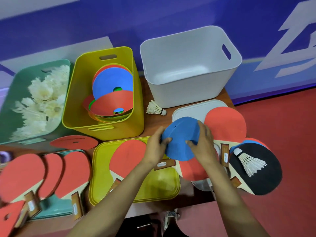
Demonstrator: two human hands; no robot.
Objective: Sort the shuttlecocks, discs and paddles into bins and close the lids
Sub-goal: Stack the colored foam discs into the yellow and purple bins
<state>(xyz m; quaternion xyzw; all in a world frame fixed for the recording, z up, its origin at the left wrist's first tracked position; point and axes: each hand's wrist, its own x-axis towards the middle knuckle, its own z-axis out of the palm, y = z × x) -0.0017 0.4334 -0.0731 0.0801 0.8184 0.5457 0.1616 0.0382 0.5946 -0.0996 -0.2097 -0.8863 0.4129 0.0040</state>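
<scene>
Over the middle of the table point(147, 120), I held a blue disc point(181, 134) between both hands. My left hand point(154, 149) pinched its near-left edge and my right hand point(202, 146) curled over its right side, just above the paddles lying there.

By my reckoning the sorting was about half done. The green bin point(10, 93) at the far left was heaped with shuttlecocks point(46, 96), and the yellow bin point(80, 100) beside it held a stack of discs point(112, 93), red and blue. The white bin point(188, 79) had no paddle in it that I could see.

What remained: the disc in my grip and a red disc point(74, 142) lying in front of the green bin belonged in the yellow one. One loose shuttlecock point(155, 108) lay beside the white bin, and a second shuttlecock point(249, 161) rested on a black paddle point(263, 178) at the right. Every paddle was out, with a fan of red paddles point(20, 175) over the green lid point(51, 209), one red paddle point(128, 156) on the yellow lid point(153, 189), and more over the white lid point(193, 108). None of the three lids was fitted.
</scene>
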